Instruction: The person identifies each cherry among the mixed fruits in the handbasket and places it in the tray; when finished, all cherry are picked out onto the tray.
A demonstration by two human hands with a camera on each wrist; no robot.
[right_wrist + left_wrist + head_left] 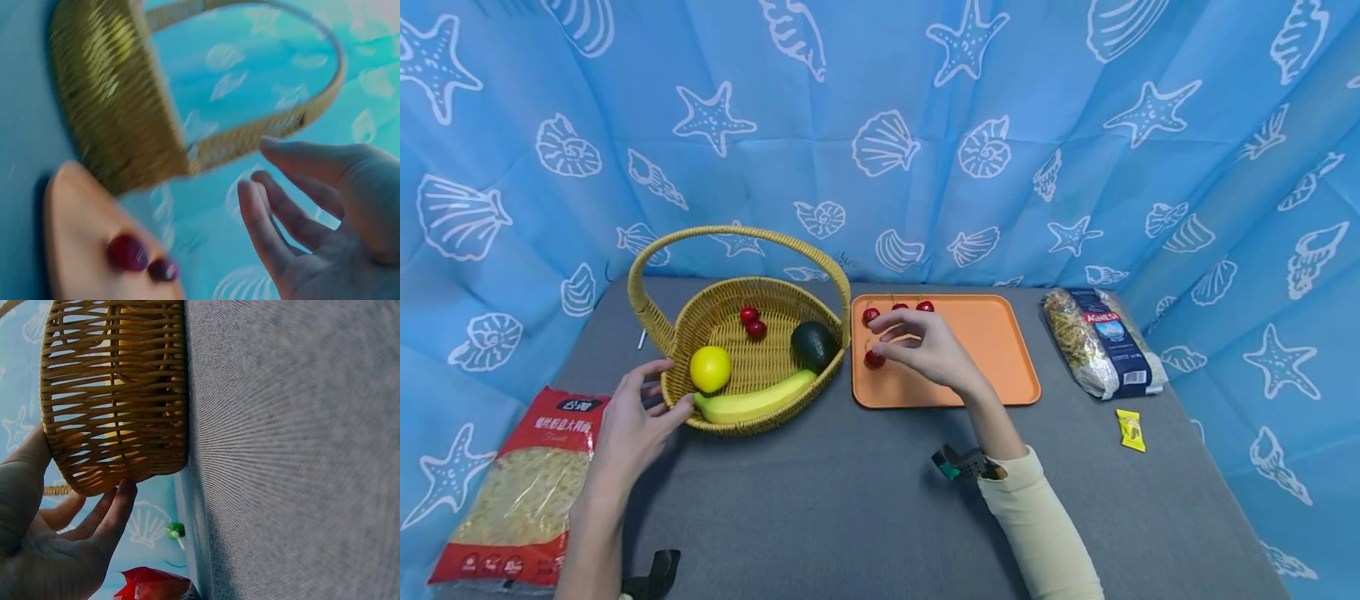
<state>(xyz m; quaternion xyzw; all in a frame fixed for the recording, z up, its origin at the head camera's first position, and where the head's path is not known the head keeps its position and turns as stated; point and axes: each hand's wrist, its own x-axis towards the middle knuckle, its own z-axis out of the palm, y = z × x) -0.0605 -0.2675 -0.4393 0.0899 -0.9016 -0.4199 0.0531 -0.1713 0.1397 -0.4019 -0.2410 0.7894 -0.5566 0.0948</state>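
**Cherries on tray, basket steadied**

Cherry [874, 358]: on the orange tray [1000, 350], just under your right hand [925, 346], whose fingers hang spread and relaxed, gripping nothing. Three more cherries lie beyond it at the tray's far edge. Wicker basket [730, 417]: to its left, your left hand [632, 425] touching its near wall with straight fingers.

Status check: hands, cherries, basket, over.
Left hand open, touching basket rim. Right hand open over the orange tray, fingertips by a cherry, no grip visible. Two cherries in the basket. Nothing in the way.
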